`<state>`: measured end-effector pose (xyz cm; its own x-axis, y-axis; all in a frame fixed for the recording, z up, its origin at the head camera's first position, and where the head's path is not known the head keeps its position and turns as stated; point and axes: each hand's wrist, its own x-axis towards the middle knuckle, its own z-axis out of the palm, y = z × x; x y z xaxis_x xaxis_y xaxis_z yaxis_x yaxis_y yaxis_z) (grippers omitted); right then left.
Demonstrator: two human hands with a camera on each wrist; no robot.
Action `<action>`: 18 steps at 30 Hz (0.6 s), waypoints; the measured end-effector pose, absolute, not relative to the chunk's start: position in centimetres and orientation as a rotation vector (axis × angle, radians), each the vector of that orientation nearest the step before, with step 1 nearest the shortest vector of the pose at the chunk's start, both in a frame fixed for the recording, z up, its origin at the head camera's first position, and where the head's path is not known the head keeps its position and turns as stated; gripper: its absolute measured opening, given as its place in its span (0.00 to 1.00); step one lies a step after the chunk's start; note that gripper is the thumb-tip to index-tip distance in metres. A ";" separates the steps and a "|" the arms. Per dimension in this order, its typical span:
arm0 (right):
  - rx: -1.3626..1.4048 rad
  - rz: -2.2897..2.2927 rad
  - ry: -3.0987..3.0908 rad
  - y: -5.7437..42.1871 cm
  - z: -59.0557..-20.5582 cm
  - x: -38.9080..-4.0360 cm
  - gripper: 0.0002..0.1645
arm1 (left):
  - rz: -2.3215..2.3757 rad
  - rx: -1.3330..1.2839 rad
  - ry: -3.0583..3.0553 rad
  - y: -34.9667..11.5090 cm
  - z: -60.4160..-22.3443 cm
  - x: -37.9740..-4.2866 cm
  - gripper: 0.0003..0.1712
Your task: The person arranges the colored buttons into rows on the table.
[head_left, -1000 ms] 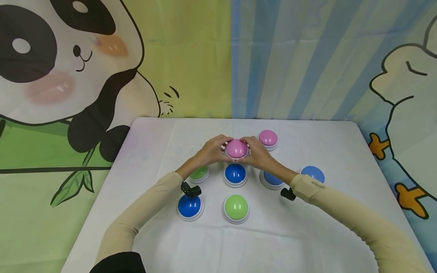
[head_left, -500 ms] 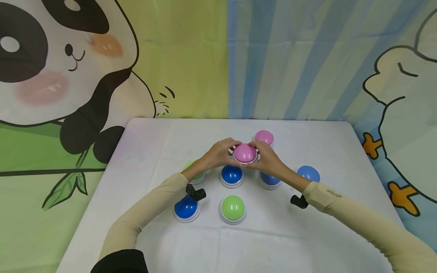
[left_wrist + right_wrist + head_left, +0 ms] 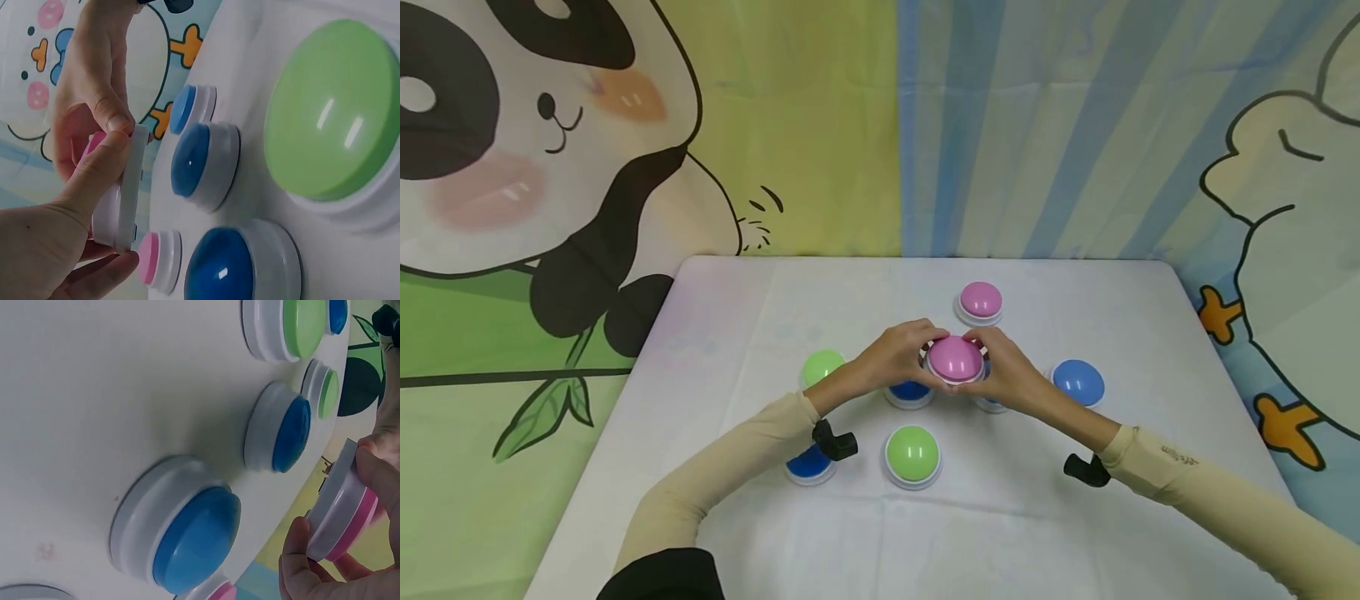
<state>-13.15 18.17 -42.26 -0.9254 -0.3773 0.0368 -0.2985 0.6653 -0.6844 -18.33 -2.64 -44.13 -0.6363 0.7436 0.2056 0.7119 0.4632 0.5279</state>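
Both hands hold a pink-domed push button (image 3: pixel 955 358) with a white round base, raised above the table. My left hand (image 3: pixel 898 358) grips its left side and my right hand (image 3: pixel 1011 371) its right, thumbs on the near side. In the left wrist view, the white base (image 3: pixel 119 206) shows side-on between the fingers, lifted off the cloth. Beneath the hands, one blue button (image 3: pixel 910 393) is partly covered and another blue button (image 3: pixel 991 406) is mostly hidden. Behind them stands a second pink button (image 3: pixel 981 300).
Nearer the person sit a green button (image 3: pixel 912 452) and a blue button (image 3: pixel 809 462), the latter partly under the left wrist camera. Another green button (image 3: pixel 822 367) is at the left, and a blue button (image 3: pixel 1078 382) at the right. A white cloth (image 3: pixel 1000 533) covers the table.
Both hands have carried the pink button rightward and toward the person. The far pink button is now fully uncovered, while the two middle blue buttons have become more hidden.
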 end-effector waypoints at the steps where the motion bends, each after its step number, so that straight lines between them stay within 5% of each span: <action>1: -0.550 -1.107 2.760 18.3 -42.2 -12.8 0.46 | 0.901 1.333 2.646 -2.5 -44.1 -18.1 0.43; 18: -0.498 -1.105 2.715 20.9 -42.0 -8.1 0.47 | 0.811 1.490 2.584 -0.1 -43.3 -14.4 0.42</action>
